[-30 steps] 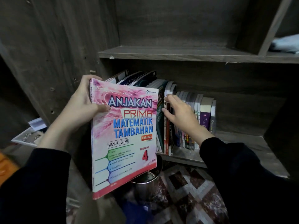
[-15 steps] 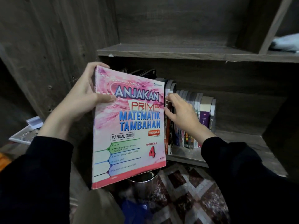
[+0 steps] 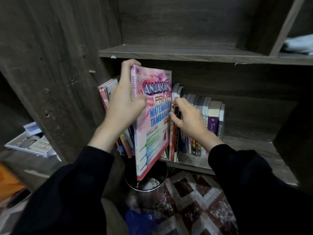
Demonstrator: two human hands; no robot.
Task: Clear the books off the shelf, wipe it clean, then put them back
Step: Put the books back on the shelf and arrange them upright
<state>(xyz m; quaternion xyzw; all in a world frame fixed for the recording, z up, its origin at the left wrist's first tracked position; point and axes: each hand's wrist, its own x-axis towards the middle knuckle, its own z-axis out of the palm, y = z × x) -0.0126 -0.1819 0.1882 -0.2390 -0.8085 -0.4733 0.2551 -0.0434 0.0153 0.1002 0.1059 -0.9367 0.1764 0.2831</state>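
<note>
My left hand [image 3: 124, 106] grips the spine of a large pink workbook [image 3: 152, 116], fingers over its top edge and thumb on the cover. The book stands nearly upright and is partly in the gap between two groups of books on the lower shelf [image 3: 250, 150]. Leaning books [image 3: 108, 92] sit to its left. My right hand [image 3: 188, 117] presses against the row of upright books [image 3: 206, 122] on its right, fingers spread on their spines and holding them back.
An upper shelf board [image 3: 186, 53] lies just above the book's top. A metal bin [image 3: 145, 185] stands on the patterned floor below the shelf edge. A white tray [image 3: 28, 143] sits at the left, and a pale cloth [image 3: 298, 44] lies in the top-right compartment.
My left hand has turned the pink workbook from cover-facing to nearly edge-on and moved it right and back into the gap. My right hand stayed on the row of books.
</note>
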